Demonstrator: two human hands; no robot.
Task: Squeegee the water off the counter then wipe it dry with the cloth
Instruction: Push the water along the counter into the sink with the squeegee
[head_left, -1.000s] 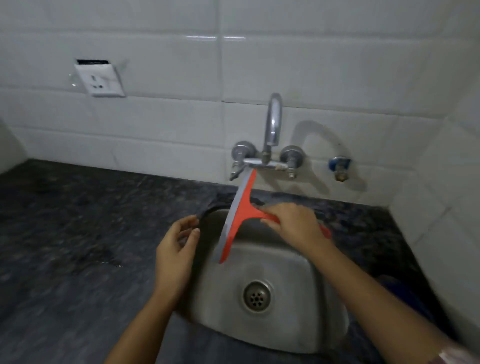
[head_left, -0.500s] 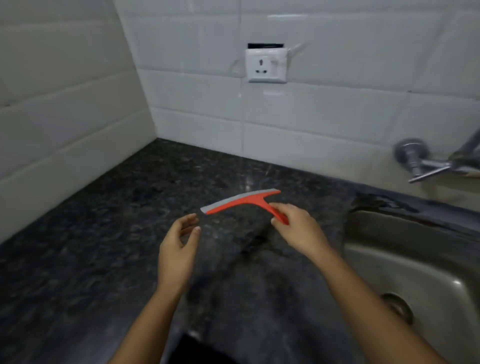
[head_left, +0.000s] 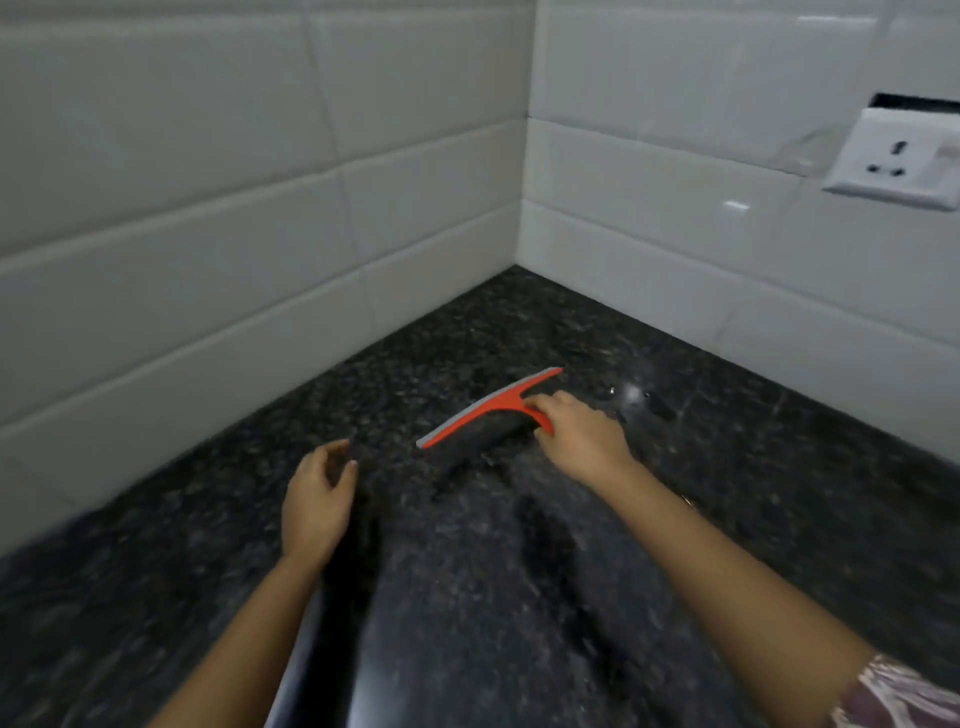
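Counter of dark speckled granite (head_left: 519, 597) runs into white tiled corner. Red plastic squeegee with grey rubber blade (head_left: 485, 409) lies blade-down mid-counter, likely set to drag water. Right hand (head_left: 582, 436) closed round its handle; left hand (head_left: 317, 499) half-open, empty, hovering clear. Cloth unseen.

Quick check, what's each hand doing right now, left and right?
Left hand: open, empty, fingers loosely curled above the counter.
Right hand: closed on the handle of the red squeegee, blade down near the counter's corner.
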